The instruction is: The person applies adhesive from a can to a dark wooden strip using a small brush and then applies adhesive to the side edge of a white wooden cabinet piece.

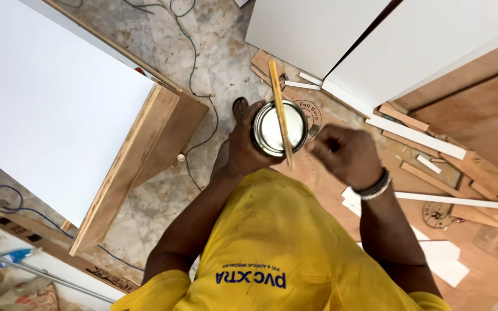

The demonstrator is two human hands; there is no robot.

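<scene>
My left hand [243, 147] grips a round metal tin [279, 129] of white liquid from the side, holding it in front of my chest. A thin wooden stick [280, 112] lies across the tin's open top, one end pointing away from me, the other toward my right hand. My right hand [341, 152], blurred and loosely closed, hovers just right of the tin near the stick's lower end; whether it touches the stick I cannot tell. A bracelet [374, 187] sits on that wrist. My yellow shirt [272, 242] fills the bottom.
A large white laminated board [47, 98] with a plywood edge stands at left. Two white panels [376, 40] lie at top right over plywood sheets [479, 115]. Wood strips and white offcuts [422, 138] litter the floor at right. A green cable [194, 57] runs over the marble floor.
</scene>
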